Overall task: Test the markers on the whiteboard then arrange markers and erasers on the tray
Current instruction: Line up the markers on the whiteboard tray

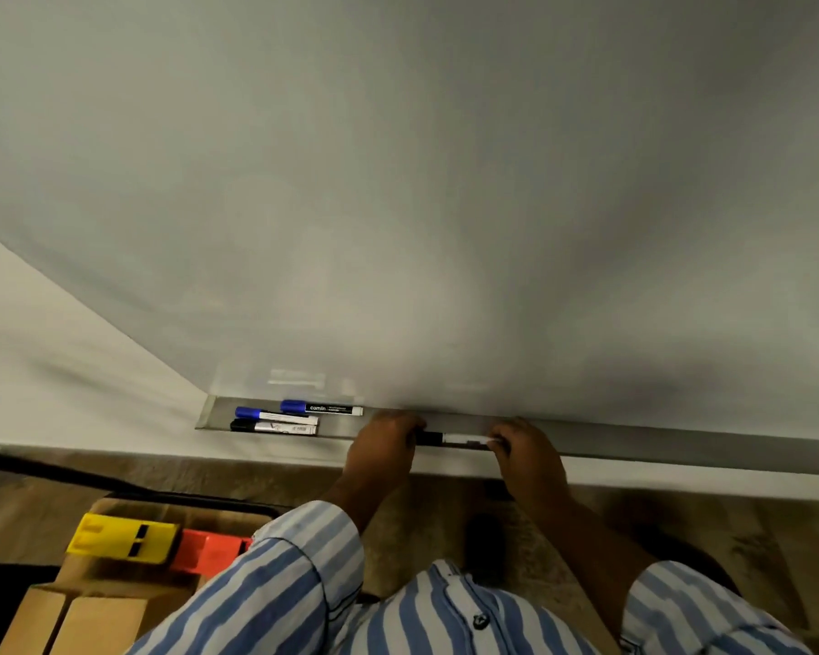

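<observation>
The left hand (383,445) was closed around the black-capped end of a marker (455,439), and the right hand (523,453) pinched its other, white end. The marker lay level between the two hands, just over the front edge of the tray (682,449), which runs along the foot of the whiteboard (398,205). Whether the cap was being pulled off, pressed on, or the marker simply set down could not be told from this view.

To the left, at the end of the tray, three more markers lay side by side, all capped: a blue-capped marker with a dark label (321,408) nearest the board, a second blue-capped marker (275,415) in front of it, and a black-capped marker (273,426) at the front lip. They lay close together and roughly parallel, which looked like a row already arranged.

The whiteboard showed no clear test strokes in the part visible, so how much testing was done could not be judged. No eraser lay on the tray. Lower left, on a cardboard box (91,616) on the floor, sat a yellow block (123,538) and an orange block (209,550) touching it; these may be the erasers, and if so they were yet to be moved to the tray.
</observation>
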